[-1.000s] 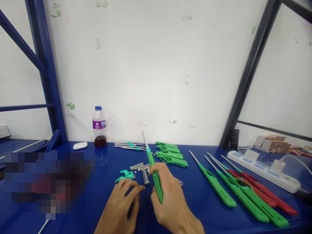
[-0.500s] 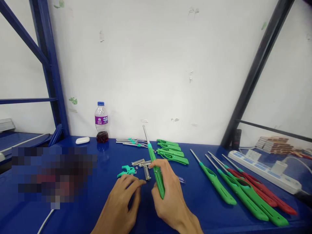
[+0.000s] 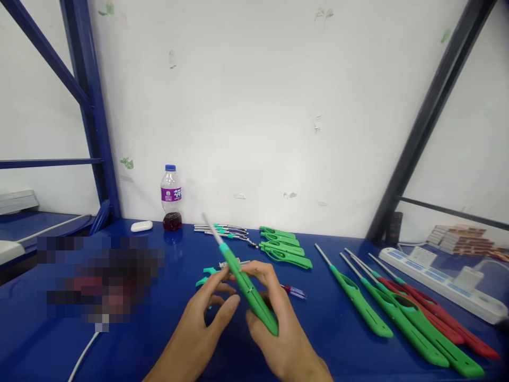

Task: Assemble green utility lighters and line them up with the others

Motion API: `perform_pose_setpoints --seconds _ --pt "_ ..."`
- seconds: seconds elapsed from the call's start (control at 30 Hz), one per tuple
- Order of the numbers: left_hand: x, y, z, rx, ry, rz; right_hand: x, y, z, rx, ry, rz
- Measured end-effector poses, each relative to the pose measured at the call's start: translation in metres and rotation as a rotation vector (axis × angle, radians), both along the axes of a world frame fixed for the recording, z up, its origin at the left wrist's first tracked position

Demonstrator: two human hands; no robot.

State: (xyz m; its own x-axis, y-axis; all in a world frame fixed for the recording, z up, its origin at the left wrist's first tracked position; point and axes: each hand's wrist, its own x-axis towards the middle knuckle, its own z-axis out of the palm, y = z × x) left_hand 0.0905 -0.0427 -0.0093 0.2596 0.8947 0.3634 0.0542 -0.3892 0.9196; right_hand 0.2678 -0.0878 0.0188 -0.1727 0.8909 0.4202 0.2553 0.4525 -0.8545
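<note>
My right hand (image 3: 280,323) is closed around the green handle of a long-necked gas lighter (image 3: 250,289). The lighter tilts up to the left, its metal tube and teal collar clear of my fingers. My left hand (image 3: 207,313) is beside it, thumb apart from the curled fingers. Its fingertips reach the handle's left side; whether they touch is unclear. Behind the hands lie teal triggers (image 3: 204,277) and small clear fuel tanks (image 3: 234,263), partly hidden. A screwdriver (image 3: 294,291) with a clear handle shows past my right hand.
Metal lighter tubes (image 3: 220,229) and green handle shells (image 3: 284,246) lie near the wall. Several green and red lighters (image 3: 397,307) rest at right, before a white power strip (image 3: 441,284). A drink bottle (image 3: 171,199) and white case (image 3: 142,226) stand at back left.
The lighter has tilted further left in my right hand. My left hand has risen to it, fingers curling and thumb spreading away. The view has shifted slightly.
</note>
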Motion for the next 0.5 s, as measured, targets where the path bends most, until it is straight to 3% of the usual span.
perform_pose_setpoints --seconds 0.1,0.17,0.37,0.5 --pt "-0.008 0.0 0.009 -0.218 -0.29 -0.169 -0.006 -0.004 0.007 -0.261 0.201 0.257" --pt "-0.016 0.0 0.015 -0.254 -0.383 -0.175 -0.01 -0.004 0.01 -0.306 0.258 0.316" --pt "-0.028 0.001 0.025 -0.118 -0.43 -0.174 -0.014 -0.003 0.013 -0.041 -0.033 -0.009" --pt "-0.029 0.001 0.024 -0.052 -0.416 -0.161 -0.017 -0.005 0.012 0.029 -0.077 -0.058"
